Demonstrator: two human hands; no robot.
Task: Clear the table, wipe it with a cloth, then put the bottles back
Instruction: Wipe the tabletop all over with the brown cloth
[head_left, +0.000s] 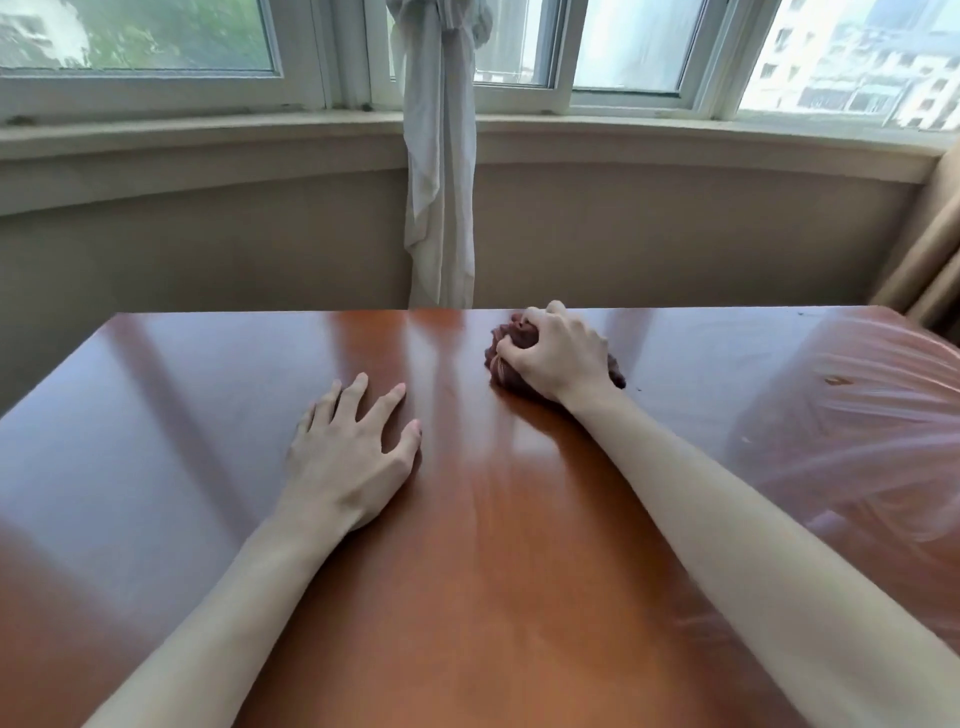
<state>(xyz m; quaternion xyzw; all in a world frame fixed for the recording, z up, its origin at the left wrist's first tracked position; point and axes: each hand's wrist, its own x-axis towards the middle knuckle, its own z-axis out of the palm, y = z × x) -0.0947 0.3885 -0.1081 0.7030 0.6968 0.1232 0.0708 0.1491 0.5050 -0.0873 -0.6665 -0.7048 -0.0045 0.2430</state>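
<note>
A glossy reddish-brown wooden table (182, 415) fills the lower part of the head view. My right hand (558, 351) is near the table's far edge, closed around a bunched dark maroon cloth (501, 364) that presses on the tabletop. My left hand (348, 457) lies flat on the wood left of centre, palm down with fingers spread, holding nothing. No bottles are in view.
A translucent pinkish plastic sheet (857, 441) covers the table's right end. Beyond the far edge is a beige wall with a window sill (208, 137). A tied white curtain (441, 182) hangs at the middle, and a beige curtain (930, 270) at the right.
</note>
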